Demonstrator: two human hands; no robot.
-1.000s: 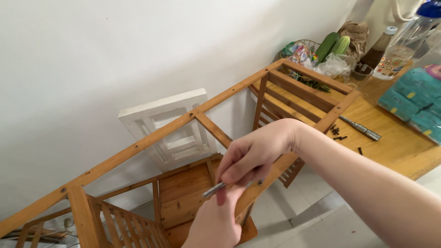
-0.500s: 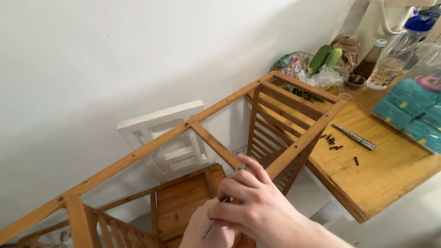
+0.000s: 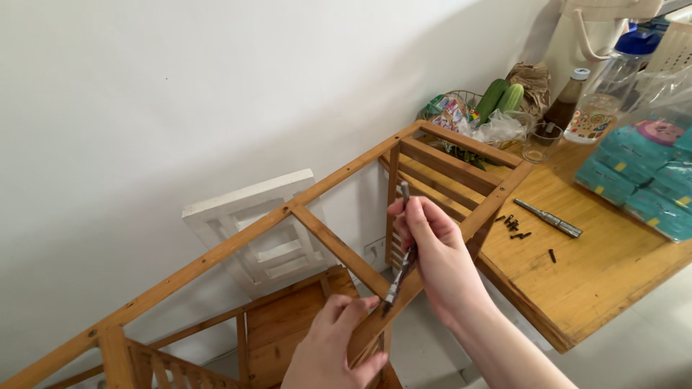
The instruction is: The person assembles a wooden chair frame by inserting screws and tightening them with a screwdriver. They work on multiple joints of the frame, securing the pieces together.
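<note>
Right hand was closed around a slim metal screwdriver, fingers and thumb pinched on its shaft near the top, so the tool stood almost upright with a slight tilt. Its upper end poked out above the fingertips; its lower tip met a sloping rail of the wooden rack, just above the other hand. Left hand was curled shut on that same rail from below, thumb and fingers wrapped over the wood close to the tool's tip.

Bamboo-coloured and slatted, the rack filled the middle of the view, its long top rail running from the lower left up to a table on the right, against which its far end rested. On the table lay a second metal tool, well apart from the hands, with a few small dark screws just beside it. Farther back stood a glass, a clear bottle, a wire basket with green vegetables, and blue packets in plastic. Behind the rack a white frame leaned on the plain white wall.

Entering from the lower right, the right forearm had its wrist bent upward; the left hand came up from the bottom edge.
</note>
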